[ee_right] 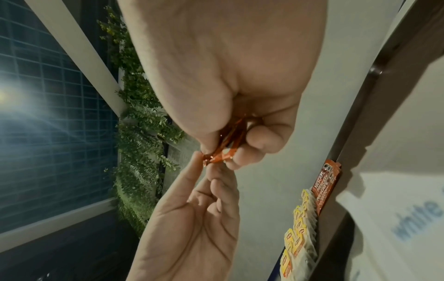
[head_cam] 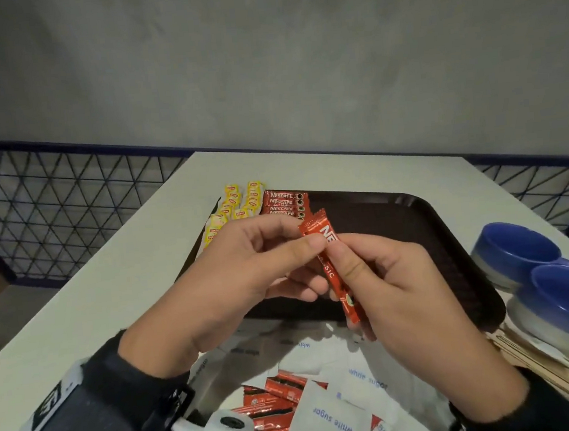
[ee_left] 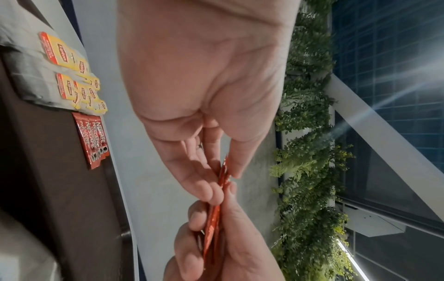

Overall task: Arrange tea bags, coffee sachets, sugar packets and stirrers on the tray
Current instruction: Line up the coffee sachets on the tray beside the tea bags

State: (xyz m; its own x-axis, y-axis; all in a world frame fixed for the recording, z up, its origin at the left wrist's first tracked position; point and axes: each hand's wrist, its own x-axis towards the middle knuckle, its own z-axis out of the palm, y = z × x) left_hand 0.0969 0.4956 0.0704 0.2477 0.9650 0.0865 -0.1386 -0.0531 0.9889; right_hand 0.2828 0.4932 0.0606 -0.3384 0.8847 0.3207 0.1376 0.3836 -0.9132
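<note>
Left hand [ee_left: 204, 91] pinching red coffee sachets [ee_left: 222, 176] at the top, right hand [ee_left: 228, 243] gripping them lower down, brown tray [ee_left: 55, 171] alongside, more sachets [ee_left: 92, 140] and yellow tea bags [ee_left: 72, 70] laid on it

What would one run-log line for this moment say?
both hands: left hand, right hand pinch coffee sachets | over tray | tea bags placed
</note>
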